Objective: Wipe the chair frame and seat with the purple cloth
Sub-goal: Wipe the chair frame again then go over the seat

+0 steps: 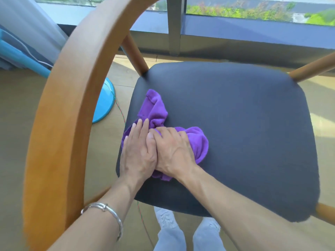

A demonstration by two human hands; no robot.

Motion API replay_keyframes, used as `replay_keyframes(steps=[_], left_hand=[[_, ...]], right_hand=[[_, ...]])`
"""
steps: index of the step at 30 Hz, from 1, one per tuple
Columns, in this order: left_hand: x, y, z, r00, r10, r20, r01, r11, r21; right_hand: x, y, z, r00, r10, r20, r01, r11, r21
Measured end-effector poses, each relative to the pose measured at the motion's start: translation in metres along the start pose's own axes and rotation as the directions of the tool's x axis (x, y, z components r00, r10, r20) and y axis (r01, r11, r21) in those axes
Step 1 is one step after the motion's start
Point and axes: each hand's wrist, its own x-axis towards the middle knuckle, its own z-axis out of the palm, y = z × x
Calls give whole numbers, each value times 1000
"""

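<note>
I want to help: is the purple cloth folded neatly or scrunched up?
Scrunched up: the purple cloth bunches in lumpy folds on the seat under the left hand and right hand.

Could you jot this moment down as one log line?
step: wiping seat | left hand: flat on cloth | right hand: grips cloth | cloth: bunched on seat

Cloth (pixel 155 109) on seat (pixel 235 124), under both hands (pixel 139 153) (pixel 174 151)
</note>
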Motion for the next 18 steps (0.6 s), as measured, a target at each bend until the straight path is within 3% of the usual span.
replay_keyframes(steps=[7, 18], left_hand=[[-55, 3, 10, 993, 52, 107, -60, 996, 67], [24, 46, 23, 968, 198, 152, -203, 979, 18]], right_hand=[[-60, 2, 5, 999, 15, -29, -16, 999, -32], [-4, 53, -16, 976, 45, -214, -48, 999, -9]])
